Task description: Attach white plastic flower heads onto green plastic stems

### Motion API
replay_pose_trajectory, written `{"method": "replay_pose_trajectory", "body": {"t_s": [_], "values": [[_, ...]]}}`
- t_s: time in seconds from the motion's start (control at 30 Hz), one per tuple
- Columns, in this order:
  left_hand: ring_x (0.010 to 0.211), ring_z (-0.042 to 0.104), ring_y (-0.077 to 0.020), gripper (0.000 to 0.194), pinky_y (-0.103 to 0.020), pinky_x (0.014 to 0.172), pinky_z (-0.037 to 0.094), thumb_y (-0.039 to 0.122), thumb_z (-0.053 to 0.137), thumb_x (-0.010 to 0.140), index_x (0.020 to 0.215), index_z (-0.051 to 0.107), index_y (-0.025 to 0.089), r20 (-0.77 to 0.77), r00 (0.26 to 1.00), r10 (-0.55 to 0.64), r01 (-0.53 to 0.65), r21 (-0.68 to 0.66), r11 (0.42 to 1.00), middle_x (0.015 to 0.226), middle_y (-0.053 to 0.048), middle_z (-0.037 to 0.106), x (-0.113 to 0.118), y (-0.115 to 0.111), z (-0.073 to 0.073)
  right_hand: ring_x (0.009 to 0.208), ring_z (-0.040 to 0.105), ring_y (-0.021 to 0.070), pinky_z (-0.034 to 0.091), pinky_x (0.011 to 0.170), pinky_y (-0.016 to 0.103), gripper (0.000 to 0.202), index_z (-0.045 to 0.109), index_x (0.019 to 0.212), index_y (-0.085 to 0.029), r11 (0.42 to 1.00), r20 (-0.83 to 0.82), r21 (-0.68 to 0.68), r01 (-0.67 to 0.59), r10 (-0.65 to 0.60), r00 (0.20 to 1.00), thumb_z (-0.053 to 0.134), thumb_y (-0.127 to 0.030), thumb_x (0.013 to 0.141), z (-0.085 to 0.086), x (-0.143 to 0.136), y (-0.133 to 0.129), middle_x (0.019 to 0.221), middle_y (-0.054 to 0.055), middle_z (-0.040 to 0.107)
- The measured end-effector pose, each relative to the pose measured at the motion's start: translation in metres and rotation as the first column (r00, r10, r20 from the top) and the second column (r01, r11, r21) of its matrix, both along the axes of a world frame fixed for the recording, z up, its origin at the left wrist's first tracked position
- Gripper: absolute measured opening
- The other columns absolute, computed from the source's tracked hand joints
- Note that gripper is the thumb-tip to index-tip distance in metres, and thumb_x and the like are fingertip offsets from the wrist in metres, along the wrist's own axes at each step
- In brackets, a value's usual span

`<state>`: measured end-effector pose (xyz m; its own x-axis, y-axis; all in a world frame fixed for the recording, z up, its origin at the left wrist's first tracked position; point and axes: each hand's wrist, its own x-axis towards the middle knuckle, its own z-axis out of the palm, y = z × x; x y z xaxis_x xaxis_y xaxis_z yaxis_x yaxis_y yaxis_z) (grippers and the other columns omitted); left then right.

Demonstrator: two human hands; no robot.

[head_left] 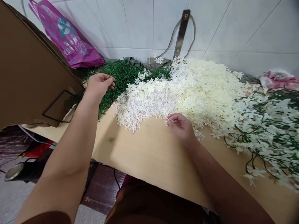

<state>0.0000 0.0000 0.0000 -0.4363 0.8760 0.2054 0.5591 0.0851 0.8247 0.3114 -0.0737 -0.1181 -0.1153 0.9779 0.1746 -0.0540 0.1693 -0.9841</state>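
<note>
My left hand point(100, 84) hovers at the near left side of a heap of thin green plastic stems point(120, 73). Its fingers curl together in a pinch, and whatever lies between them is hidden. At the front edge of the pile of white artificial flowers point(151, 99), my right hand point(183, 129) pinches a thin white flower stem point(172, 120) between thumb and fingers. Many blossoms in the pile show their thin white stalks, while those on the right side point(205, 90) face up with pale yellow centres.
Assembled white flowers on green stems point(268, 130) lie at the right of the wooden table point(140, 149). A cardboard box point(35, 68) stands at the left, with a purple plastic bag point(70, 40) behind it. A metal strip point(181, 34) leans on the tiled wall.
</note>
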Motion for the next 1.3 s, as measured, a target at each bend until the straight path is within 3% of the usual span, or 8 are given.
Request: {"method": "replay_pose_trajectory", "body": {"t_s": [0.17,0.3,0.37,0.53,0.63,0.83,1.17,1.3], "values": [[0.058,0.056,-0.0077,0.01,-0.02,0.058,0.045,0.017,0.056,0.082,0.086,0.065,0.015,0.349,0.856,-0.382,0.406,0.005,0.914,0.07,-0.001,0.064,0.074,-0.045,-0.013,0.078,0.059,0.0146,0.052,0.074,0.031,0.035,0.063,0.073,-0.021,0.998,-0.108,-0.058,-0.034,0.028,0.994,0.083,-0.048,0.064,0.011,0.0,-0.003,0.086,0.003,0.065],[0.061,0.059,-0.0115,0.008,-0.022,0.057,0.046,0.022,0.06,0.078,0.079,0.065,0.015,0.485,0.596,-0.639,0.788,-0.202,0.581,0.065,-0.002,0.064,0.121,-0.075,-0.059,0.075,0.063,0.0141,0.055,0.079,0.034,0.036,0.064,0.073,-0.021,0.992,-0.168,-0.118,-0.034,0.013,0.986,0.085,-0.049,0.063,0.016,0.007,-0.001,0.079,0.001,0.067],[0.058,0.054,-0.0107,0.012,-0.022,0.054,0.042,0.025,0.057,0.081,0.079,0.066,0.017,0.411,0.57,-0.711,0.821,-0.269,0.503,0.064,-0.001,0.061,0.129,-0.082,-0.075,0.076,0.065,0.014,0.056,0.08,0.034,0.036,0.063,0.073,-0.021,0.99,-0.196,-0.142,-0.021,-0.007,0.981,0.086,-0.047,0.061,0.017,0.012,0.002,0.078,0.0,0.067],[0.077,0.058,-0.0177,0.018,-0.031,0.07,0.043,0.021,0.054,0.083,0.085,0.071,0.019,-0.244,0.697,-0.674,0.575,-0.371,0.729,0.085,-0.006,0.067,0.127,-0.071,-0.074,0.074,0.067,0.013,0.057,0.076,0.031,0.038,0.062,0.07,-0.021,0.985,-0.232,-0.172,0.01,-0.05,0.971,0.088,-0.045,0.056,0.021,0.021,0.008,0.072,-0.002,0.067],[0.088,0.06,-0.0221,0.023,-0.034,0.077,0.044,0.023,0.053,0.086,0.1,0.072,0.019,-0.41,0.714,-0.568,0.466,-0.326,0.822,0.1,-0.01,0.066,0.138,-0.055,-0.068,0.072,0.067,0.0123,0.056,0.073,0.029,0.038,0.061,0.069,-0.021,0.983,-0.249,-0.181,0.031,-0.076,0.966,0.088,-0.043,0.055,0.021,0.022,0.01,0.07,-0.003,0.066],[0.1,0.06,-0.0276,0.022,-0.035,0.077,0.043,0.019,0.051,0.086,0.095,0.072,0.018,-0.533,0.616,-0.58,0.477,-0.333,0.813,0.102,-0.012,0.065,0.165,-0.028,-0.077,0.071,0.064,0.0119,0.055,0.071,0.029,0.035,0.06,0.072,-0.022,0.989,-0.213,-0.145,0.042,-0.072,0.974,0.086,-0.042,0.06,0.018,0.022,0.009,0.07,-0.003,0.064],[0.095,0.062,-0.0244,0.018,-0.037,0.082,0.045,0.021,0.057,0.085,0.097,0.071,0.018,-0.537,0.592,-0.602,0.536,-0.296,0.791,0.1,-0.01,0.067,0.154,-0.021,-0.084,0.061,0.058,0.0091,0.053,0.064,0.026,0.04,0.061,0.069,-0.02,0.988,-0.184,-0.149,0.038,-0.066,0.981,0.088,-0.046,0.055,0.01,0.018,0.013,0.063,-0.004,0.063],[0.086,0.062,-0.0217,0.012,-0.035,0.078,0.045,0.021,0.058,0.084,0.086,0.069,0.018,-0.506,0.7,-0.505,0.493,-0.169,0.853,0.092,-0.007,0.068,0.149,-0.019,-0.081,0.06,0.058,0.0094,0.05,0.061,0.025,0.034,0.061,0.069,-0.02,0.993,-0.179,-0.109,0.049,-0.068,0.982,0.085,-0.042,0.06,0.006,0.017,0.013,0.062,-0.003,0.063]]}}
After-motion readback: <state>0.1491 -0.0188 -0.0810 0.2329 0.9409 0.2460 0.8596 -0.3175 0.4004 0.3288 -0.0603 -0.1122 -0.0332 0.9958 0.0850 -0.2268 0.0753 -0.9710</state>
